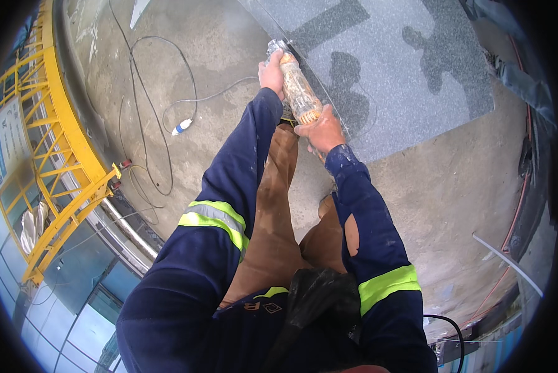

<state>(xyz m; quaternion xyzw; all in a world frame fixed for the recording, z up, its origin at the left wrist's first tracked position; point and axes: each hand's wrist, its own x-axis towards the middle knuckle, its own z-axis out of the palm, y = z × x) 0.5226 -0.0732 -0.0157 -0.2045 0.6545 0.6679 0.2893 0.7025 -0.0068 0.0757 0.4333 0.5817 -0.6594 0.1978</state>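
Observation:
Both my hands are on a dusty angle grinder (pixel 302 93) with an orange-brown, dust-coated body. My left hand (pixel 272 74) is closed around its front end, near the metal head. Its rear end, with orange vent ribs, is gripped by my right hand (pixel 324 132). The grinder lies along the left edge of a large speckled grey stone slab (pixel 415 109), beside a dark line there. Pale dust blurs the tool's head, and I cannot make out its disc. Shadows fall across the slab.
A thin cable (pixel 143 93) loops over the concrete floor (pixel 229 37) at the left, near a blue-and-white plug (pixel 181 127). Further left stands a yellow metal truss frame (pixel 73 130) beside glass panels (pixel 86 323). A pale rod (pixel 509 266) and a reddish cable (pixel 514 227) lie at the right.

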